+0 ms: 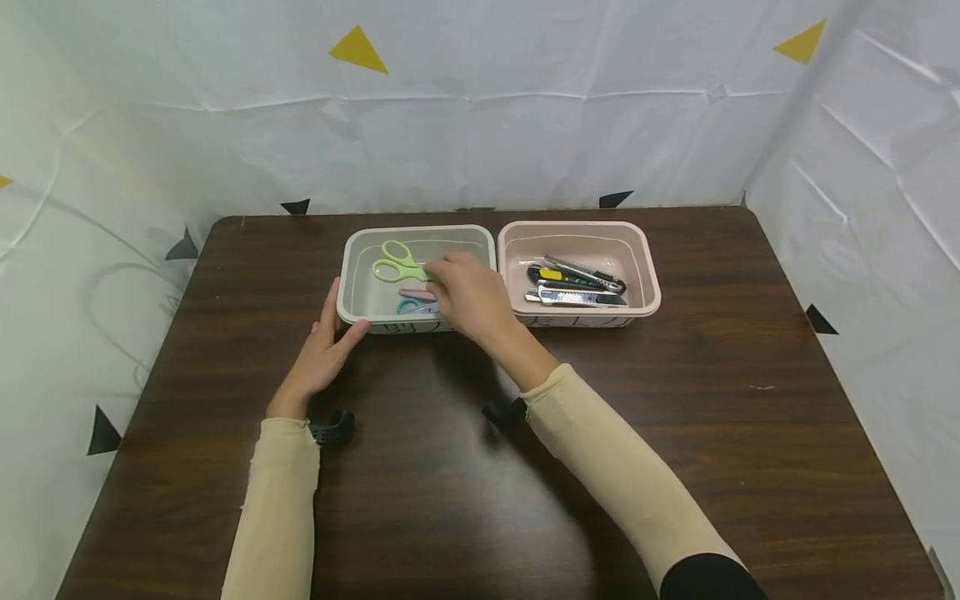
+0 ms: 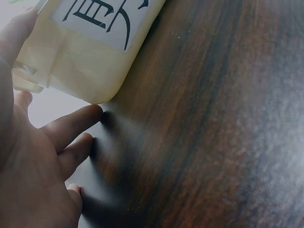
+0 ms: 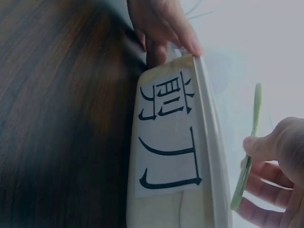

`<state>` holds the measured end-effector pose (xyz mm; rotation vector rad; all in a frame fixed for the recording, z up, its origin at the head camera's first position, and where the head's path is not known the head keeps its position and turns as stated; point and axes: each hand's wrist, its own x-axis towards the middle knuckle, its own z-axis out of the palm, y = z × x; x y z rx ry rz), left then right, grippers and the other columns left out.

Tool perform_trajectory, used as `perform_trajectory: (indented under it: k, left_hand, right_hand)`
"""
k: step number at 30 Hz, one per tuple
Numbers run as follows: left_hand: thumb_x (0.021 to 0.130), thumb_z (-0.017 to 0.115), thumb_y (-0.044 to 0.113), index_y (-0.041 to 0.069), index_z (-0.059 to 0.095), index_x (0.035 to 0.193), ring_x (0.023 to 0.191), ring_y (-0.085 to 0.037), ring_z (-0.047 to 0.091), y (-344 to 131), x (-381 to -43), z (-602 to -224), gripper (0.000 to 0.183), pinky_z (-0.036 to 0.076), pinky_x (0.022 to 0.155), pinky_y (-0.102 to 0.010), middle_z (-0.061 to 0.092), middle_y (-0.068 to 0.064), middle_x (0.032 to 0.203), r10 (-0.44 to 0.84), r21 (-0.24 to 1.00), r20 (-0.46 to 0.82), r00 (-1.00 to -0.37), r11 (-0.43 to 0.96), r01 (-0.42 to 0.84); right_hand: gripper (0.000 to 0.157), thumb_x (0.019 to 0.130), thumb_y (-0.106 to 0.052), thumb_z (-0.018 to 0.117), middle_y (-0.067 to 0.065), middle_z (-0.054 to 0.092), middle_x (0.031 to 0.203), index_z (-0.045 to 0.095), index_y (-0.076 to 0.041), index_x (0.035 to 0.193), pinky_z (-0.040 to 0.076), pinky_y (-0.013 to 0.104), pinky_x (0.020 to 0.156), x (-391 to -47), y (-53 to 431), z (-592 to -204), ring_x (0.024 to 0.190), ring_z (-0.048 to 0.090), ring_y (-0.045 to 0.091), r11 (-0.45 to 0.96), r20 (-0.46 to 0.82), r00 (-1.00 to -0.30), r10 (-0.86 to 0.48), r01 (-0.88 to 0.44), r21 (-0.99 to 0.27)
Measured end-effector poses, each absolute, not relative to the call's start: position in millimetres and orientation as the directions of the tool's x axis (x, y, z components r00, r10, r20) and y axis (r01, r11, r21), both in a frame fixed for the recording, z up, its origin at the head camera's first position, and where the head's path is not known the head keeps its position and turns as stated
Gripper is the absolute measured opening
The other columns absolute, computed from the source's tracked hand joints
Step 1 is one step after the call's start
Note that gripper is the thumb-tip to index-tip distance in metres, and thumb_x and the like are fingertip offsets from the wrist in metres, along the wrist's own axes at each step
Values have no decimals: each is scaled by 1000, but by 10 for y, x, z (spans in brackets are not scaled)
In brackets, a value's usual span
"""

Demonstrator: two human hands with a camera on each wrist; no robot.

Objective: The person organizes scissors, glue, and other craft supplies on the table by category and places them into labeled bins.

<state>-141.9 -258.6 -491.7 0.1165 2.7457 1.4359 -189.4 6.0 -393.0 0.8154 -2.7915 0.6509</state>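
My right hand [image 1: 474,296] pinches a pair of light green scissors [image 1: 412,272] over the left bin [image 1: 416,230]; in the right wrist view, thumb and fingers hold the scissors [image 3: 257,107] edge-on. Two smaller items lie in that bin, blue-handled scissors [image 1: 411,307] and a pink-handled tool [image 1: 417,293], both partly covered by my hand. At the bin's front left corner, my left hand [image 1: 317,360] rests with its thumb at the rim and its fingers along the side. The left wrist view shows those fingers fairly straight, against the bin's corner [image 2: 90,76] and the table.
Beside it stands a pinkish bin [image 1: 577,227] with several utility knives [image 1: 573,283] inside. A paper label [image 3: 166,137] with black characters is on the left bin's front. The dark wooden table [image 1: 420,500] meets white sheeting [image 1: 525,150] at the back.
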Motion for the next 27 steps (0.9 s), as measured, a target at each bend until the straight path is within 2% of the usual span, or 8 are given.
perform_trajectory:
  k: [3, 7, 10, 13, 20, 23, 27]
  left_hand:
    - [99, 53, 46, 47, -6, 154, 146, -36, 18, -2583, -1413, -4908, 81, -2, 113, -61, 30, -10, 157, 89, 822, -1, -996, 567, 50]
    - [99, 53, 46, 46, -5, 155, 146, -35, 19, -2584, -1412, -4910, 80, -2, 113, -60, 33, -10, 155, 90, 824, 4, -996, 565, 54]
    - [99, 54, 47, 46, -5, 155, 147, -34, 18, -2588, -1415, -4920, 80, -2, 114, -60, 33, -9, 155, 88, 821, 4, -996, 568, 53]
    - [99, 54, 48, 47, -5, 154, 147, -34, 17, -2589, -1414, -4918, 81, -2, 114, -60, 30, -9, 157, 84, 820, 4, -996, 570, 51]
    - [98, 54, 49, 46, -4, 155, 147, -35, 17, -2589, -1411, -4915, 81, -1, 114, -60, 30, -8, 157, 83, 820, 3, -997, 571, 50]
    - [98, 54, 50, 43, -4, 156, 147, -35, 16, -2593, -1413, -4920, 82, -1, 113, -60, 27, -8, 158, 79, 821, 0, -997, 569, 45]
    - [98, 54, 49, 43, -4, 156, 147, -35, 17, -2596, -1418, -4927, 82, 0, 113, -61, 27, -7, 158, 81, 821, 7, -997, 568, 52]
  right_hand:
    - [24, 94, -21, 65, 0, 65, 101, 72, -16, 117, 49, 34, 70, -1971, -4, -3958, 90, 58, 16, 780, 196, -856, -478, -516, -353]
    - [7, 91, -17, 66, -1, 61, 85, 72, -17, 89, 45, 33, 61, -2050, -70, -4006, 76, 53, 16, 810, 146, -872, -467, -488, -325]
    - [13, 87, -13, 66, -1, 59, 76, 68, -16, 75, 43, 34, 57, -2096, -107, -4056, 69, 51, 17, 834, 128, -887, -444, -461, -302]
    - [12, 84, -13, 67, -2, 61, 73, 70, -18, 74, 45, 35, 57, -2135, -134, -4098, 66, 53, 18, 854, 105, -899, -424, -436, -284]
    - [9, 86, -17, 68, -2, 66, 80, 77, -18, 87, 47, 35, 59, -2228, -152, -4160, 67, 55, 17, 883, 38, -919, -393, -389, -264]
    - [10, 86, -18, 69, -3, 65, 73, 74, -18, 77, 47, 35, 56, -2266, -161, -4169, 63, 55, 17, 888, 46, -920, -390, -389, -246]
    - [24, 86, -18, 69, -3, 60, 64, 65, -18, 62, 46, 37, 54, -2304, -162, -4181, 59, 53, 17, 897, 51, -924, -378, -379, -227]
